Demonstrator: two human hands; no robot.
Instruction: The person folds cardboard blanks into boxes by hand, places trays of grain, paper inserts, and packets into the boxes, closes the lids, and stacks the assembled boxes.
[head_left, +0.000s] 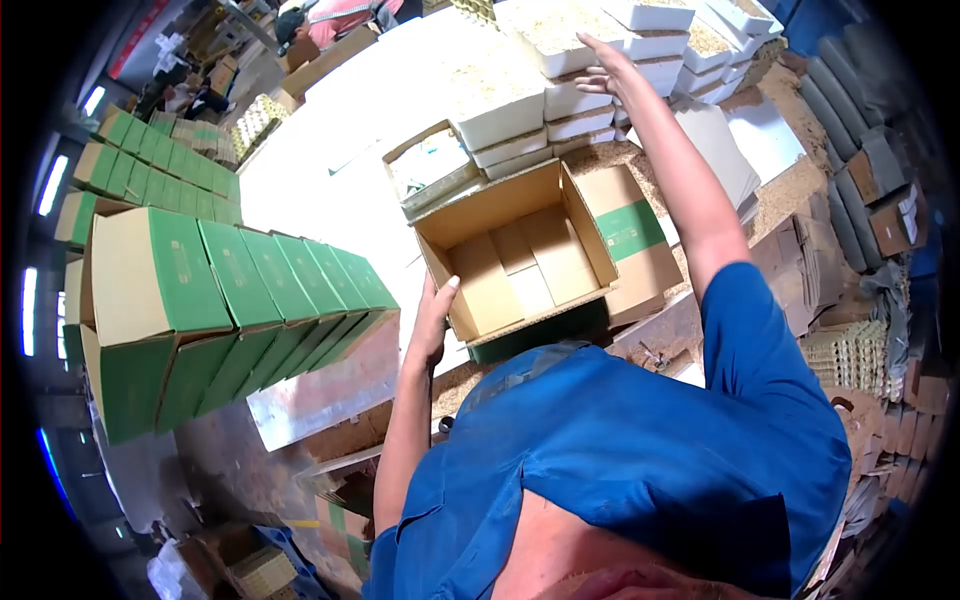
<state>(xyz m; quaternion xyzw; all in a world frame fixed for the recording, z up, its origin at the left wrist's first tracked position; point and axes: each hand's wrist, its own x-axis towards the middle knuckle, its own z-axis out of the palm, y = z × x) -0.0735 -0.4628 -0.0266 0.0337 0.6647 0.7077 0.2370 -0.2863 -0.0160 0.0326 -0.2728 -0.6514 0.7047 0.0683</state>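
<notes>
An open cardboard box (pixel 515 265) stands in front of me, its inside bare down to the bottom flaps. My left hand (pixel 432 315) grips the box's left side, with the thumb at the rim and the other fingers hidden behind the wall. My right hand (pixel 605 70) is stretched far forward, fingers spread and holding nothing. It is over or beside a stack of white foam boxes (pixel 570 100) topped with pale shavings; whether it touches them I cannot tell. Against the open box's right side lies a flattened carton with a green band (pixel 632 228).
Green-and-tan cartons (pixel 270 290) stand in a row on the left. A small tray (pixel 432 165) sits behind the open box. Grey sheets (pixel 715 150) are stacked at right, near egg trays (pixel 850 358). A person in a pink top (pixel 345 20) bends at the far side.
</notes>
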